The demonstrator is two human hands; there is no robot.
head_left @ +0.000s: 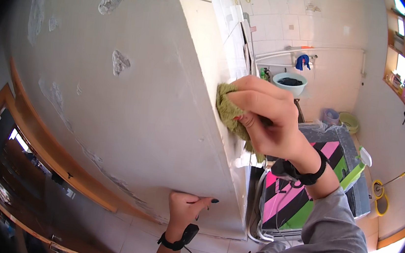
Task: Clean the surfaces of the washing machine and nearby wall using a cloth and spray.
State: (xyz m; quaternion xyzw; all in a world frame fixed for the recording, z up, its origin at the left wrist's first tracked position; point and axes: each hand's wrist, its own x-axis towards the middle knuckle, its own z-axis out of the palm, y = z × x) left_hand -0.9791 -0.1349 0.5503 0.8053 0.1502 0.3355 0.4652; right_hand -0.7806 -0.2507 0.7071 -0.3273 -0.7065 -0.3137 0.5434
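Chipped grey plaster wall (pixel 159 117) L/ctr; white-tiled rm (pixel 338 29) upper R. R hand (pixel 270 116) gripping fuzzy olive-green cloth (pixel 229 110); L hand (pixel 186 206) half-curled, empty.

Head camera: wide fisheye, head-worn, looking down along a grey wall (pixel 150 106). Left hand (pixel 186 208) and right hand (pixel 275 117) at close range.

No text, label, number or sign legible; any lettering on striped cover (pixel 290 204) too unclear.

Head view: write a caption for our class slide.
Right hand holds a green cloth at the edge of a chipped wall; left hand nearby.
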